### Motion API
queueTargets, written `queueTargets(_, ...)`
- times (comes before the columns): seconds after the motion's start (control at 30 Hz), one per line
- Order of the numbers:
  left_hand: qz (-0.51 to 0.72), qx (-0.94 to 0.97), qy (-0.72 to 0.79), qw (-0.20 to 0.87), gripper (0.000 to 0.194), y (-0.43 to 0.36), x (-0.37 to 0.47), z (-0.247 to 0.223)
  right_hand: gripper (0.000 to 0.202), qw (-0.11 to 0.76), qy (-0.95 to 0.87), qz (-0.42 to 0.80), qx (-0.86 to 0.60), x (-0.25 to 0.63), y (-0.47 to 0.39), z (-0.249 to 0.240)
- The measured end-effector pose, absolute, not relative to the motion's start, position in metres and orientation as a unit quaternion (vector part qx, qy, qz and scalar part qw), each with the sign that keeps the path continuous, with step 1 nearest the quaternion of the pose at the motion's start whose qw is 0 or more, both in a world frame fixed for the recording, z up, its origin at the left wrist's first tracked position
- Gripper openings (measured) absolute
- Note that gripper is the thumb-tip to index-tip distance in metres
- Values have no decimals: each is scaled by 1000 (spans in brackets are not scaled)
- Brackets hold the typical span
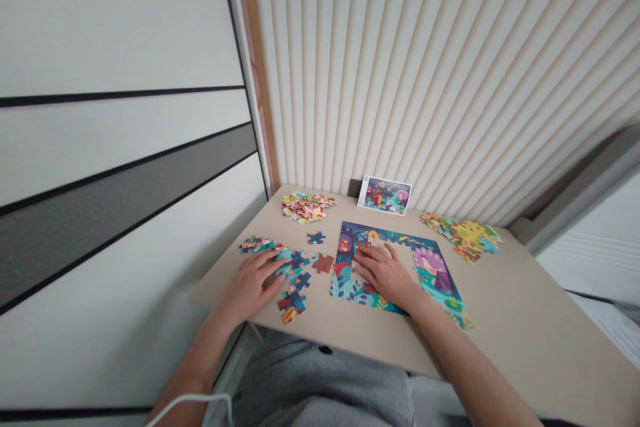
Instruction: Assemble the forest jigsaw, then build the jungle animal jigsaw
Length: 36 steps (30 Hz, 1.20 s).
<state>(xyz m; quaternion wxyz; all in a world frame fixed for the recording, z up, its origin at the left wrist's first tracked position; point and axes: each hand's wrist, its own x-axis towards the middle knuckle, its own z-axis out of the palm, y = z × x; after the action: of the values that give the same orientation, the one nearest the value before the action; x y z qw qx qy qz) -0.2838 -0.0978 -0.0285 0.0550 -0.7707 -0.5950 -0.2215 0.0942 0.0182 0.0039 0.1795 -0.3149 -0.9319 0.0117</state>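
Note:
My left hand lies with fingers spread at the edge of a loose heap of blue and teal jigsaw pieces. Over the partly assembled jigsaw puzzle, my right hand rests with its fingers stretched apart. Its fingertips are at the open middle of the puzzle, by a brown area that they partly cover. The assembled part forms a colourful frame with a pink and purple figure on the right side. Between my hands sits a single brown jigsaw piece, just left of the puzzle.
A picture card of the puzzle leans upright at the back of the beige table. Pink and cream pieces are piled at the back left, yellow-green ones at the right. One blue piece lies alone. A pleated blind hangs behind.

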Motion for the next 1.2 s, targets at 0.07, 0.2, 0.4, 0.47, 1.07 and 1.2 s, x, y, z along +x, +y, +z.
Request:
queueTargets(0.07, -221, -770, -595, 57, 39, -99, -284, -27, 34, 188, -931, 12, -313, 96, 17, 5)
queueTargets(0.2, -244, -765, -592, 74, 37, -101, -282, -21, 31, 225, -918, 30, -325, 107, 14, 9)
queueTargets(0.4, -228, -803, -547, 58, 36, -96, -246, 6, 30, 292, -879, 51, -373, 137, 25, 1)
queueTargets(0.47, -208, -821, -531, 33, 40, -87, -227, 14, 30, 302, -871, 50, -384, 145, 30, -4)
queueTargets(1.07, -330, -738, -554, -197, 8, -42, -159, 37, 29, 326, -862, 159, -353, 128, 12, 10)
queueTargets(1.2, -452, -640, -491, -381, 14, -54, -128, 28, 32, 339, -826, 304, -332, 109, -6, 19)
